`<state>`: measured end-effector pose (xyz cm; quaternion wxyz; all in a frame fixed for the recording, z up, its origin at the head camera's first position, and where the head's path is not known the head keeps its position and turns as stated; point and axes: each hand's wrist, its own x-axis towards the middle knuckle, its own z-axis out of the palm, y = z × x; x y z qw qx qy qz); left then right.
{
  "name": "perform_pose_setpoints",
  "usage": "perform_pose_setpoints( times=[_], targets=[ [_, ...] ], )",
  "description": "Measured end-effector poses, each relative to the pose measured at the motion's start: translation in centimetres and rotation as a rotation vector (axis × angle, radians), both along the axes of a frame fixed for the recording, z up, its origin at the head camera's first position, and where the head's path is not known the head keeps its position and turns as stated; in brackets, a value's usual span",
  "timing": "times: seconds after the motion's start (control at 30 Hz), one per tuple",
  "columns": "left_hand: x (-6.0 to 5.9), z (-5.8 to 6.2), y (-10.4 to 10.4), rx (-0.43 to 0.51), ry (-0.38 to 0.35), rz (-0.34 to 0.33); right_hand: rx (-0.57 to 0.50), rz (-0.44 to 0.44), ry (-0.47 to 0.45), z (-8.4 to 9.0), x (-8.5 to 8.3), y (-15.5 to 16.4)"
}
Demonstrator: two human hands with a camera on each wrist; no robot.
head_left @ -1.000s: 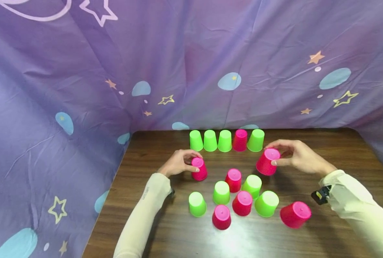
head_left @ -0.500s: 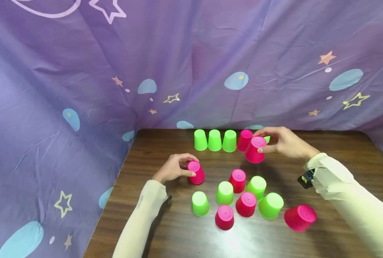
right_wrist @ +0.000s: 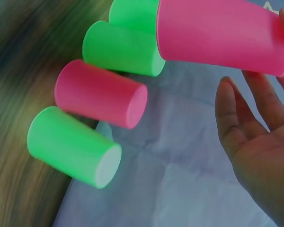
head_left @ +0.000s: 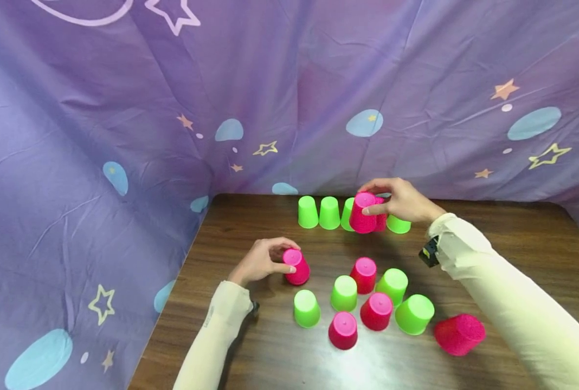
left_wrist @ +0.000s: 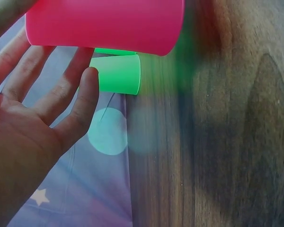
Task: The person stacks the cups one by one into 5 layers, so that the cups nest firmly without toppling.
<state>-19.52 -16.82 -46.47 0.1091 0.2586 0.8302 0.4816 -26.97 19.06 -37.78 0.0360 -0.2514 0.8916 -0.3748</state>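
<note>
Pink and green plastic cups stood upside down on the dark wood table [head_left: 489, 227], backed by a purple star-printed cloth [head_left: 123, 108]. At the left, the left hand [head_left: 262, 260] curled its fingers round a pink cup [head_left: 296, 266] standing on the table, near the person and apart from the others. In the middle sat the near cluster of cups [head_left: 367, 300], pink and green mixed, with a pink one lying tipped [head_left: 459, 334] at its right end. Farther back, the right hand [head_left: 401, 200] pinched a second pink cup [head_left: 362, 213] near its closed end and held it tilted, just in front of the far row [head_left: 319, 212] of green cups with one pink among them.

The risk, as I judged it, lay with the raised cup: it hung so close to the row that a slightly low or sideways pass could knock a light cup over, and a pinch near the closed end gave little control of the open rim. The left hand's cup could also skid on the smooth wood.

The head view alone showed both hands and the whole layout. The right wrist view showed the held cup [right_wrist: 222, 33] clear of the row's cups [right_wrist: 102, 92], a gap the head view hid; the left wrist view showed fingers [left_wrist: 52, 80] laid along their cup [left_wrist: 104, 23].
</note>
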Motion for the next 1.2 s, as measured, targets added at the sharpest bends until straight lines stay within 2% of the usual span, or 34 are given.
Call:
perform_pose_setpoints(
  times=[0.23,0.37,0.73,1.2],
  targets=[
    [-0.1,-0.3,0.1,0.016,0.009,0.017,-0.064,-0.114,-0.088,0.3,-1.5,-3.2],
    [-0.2,-0.1,0.4,0.018,0.013,0.027,-0.044,-0.144,-0.081,0.4,-2.5,-5.0],
    [-0.1,0.5,1.1,-0.014,0.069,-0.019,-0.017,-0.243,-0.079,-0.2,-4.4,-7.7],
    [-0.2,0.3,1.1,-0.033,0.062,-0.044,-0.011,-0.328,-0.101,-1.3,-5.4,-11.1]
  ],
)
